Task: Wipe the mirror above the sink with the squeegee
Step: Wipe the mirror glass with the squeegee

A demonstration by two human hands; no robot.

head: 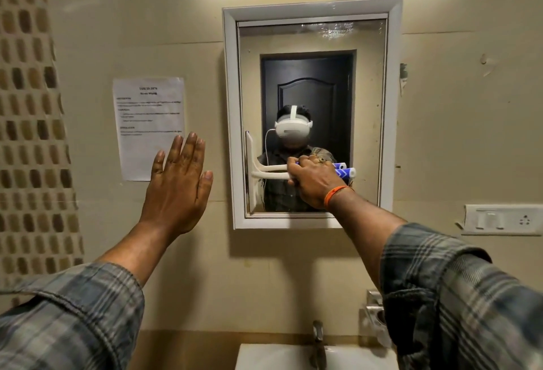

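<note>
My right hand [313, 180] hides the squeegee [264, 174] grip (blade upright against the mirror [367, 134]); my left hand [179, 187] is raised, fingers spread, holding nothing.

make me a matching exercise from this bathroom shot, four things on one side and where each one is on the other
Things:
1. squeegee
2. left hand
3. paper sheet
4. tap

Places:
A. taped to the wall left of the mirror
B. over the sink, below the mirror
C. blade at the glass's left edge, held by the right hand
D. open, raised before the wall

Pairs: 1-C, 2-D, 3-A, 4-B
</note>
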